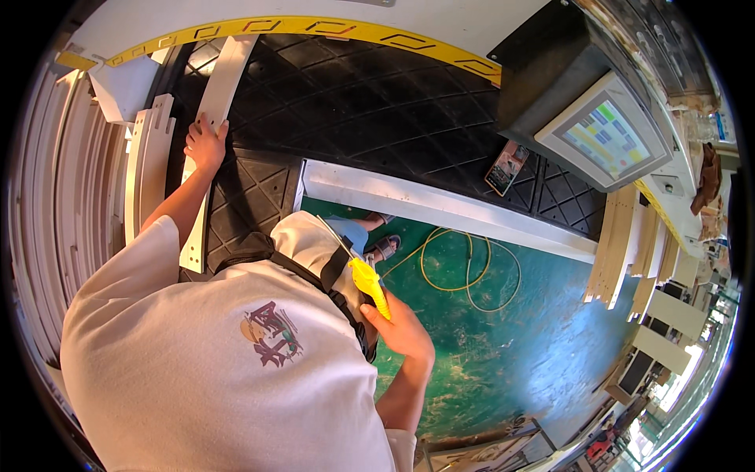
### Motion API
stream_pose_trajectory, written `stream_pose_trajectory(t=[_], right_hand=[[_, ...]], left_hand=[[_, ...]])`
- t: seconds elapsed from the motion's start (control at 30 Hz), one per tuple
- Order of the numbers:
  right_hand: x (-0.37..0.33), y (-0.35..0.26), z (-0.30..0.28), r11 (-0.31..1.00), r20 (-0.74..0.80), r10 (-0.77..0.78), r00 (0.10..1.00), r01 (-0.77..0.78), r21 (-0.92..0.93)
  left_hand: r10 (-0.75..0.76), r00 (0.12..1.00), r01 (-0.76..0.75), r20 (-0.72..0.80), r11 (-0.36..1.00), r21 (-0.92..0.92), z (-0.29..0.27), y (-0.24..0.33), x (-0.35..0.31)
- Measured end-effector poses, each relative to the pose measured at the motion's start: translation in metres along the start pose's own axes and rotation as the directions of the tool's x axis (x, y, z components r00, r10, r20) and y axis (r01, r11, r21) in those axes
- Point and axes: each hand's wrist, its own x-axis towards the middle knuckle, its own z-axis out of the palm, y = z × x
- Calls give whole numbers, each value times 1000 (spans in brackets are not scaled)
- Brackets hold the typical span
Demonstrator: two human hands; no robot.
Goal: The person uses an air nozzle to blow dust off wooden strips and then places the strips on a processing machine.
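Note:
A long, pale board [222,79] with small holes at its near end lies along the left side of the black padded surface [354,102]. My left hand [206,148] grips it across its width, thumb on the right edge and fingers toward the left edge. In my right hand [403,329], held beside my waist, is a yellow air blow gun [365,277] with a thin metal nozzle pointing up and to the left. The fingers wrapped round its handle are partly hidden.
Pale notched boards [149,157] and many long slats [67,165] stand at the left. A touchscreen panel [605,140] and a phone [507,167] are at the right. Coiled hose [422,256] lies on the green floor [464,354]. A yellow slotted rail [401,39] crosses the far side.

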Motion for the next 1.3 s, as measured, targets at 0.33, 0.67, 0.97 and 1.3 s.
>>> stream_pose_trajectory(t=[0.33, 0.67, 0.97, 1.3], right_hand=[[-3, -1, -1, 999, -2, 26, 1000, -26, 20], [-5, 3, 3, 998, -62, -41, 997, 43, 34], [-6, 7, 4, 999, -72, -37, 997, 39, 35], [-63, 4, -24, 975, -552, 207, 807, -126, 181]], left_hand=[[-16, 1000, 16, 24, 1000, -1, 1, 0, 0], [-24, 999, 24, 48, 1000, 1, 4, -3, 2], [-42, 994, 43, 103, 999, -13, 1, -1, 2], [58, 997, -60, -49, 997, -44, 19, 13, 3]])
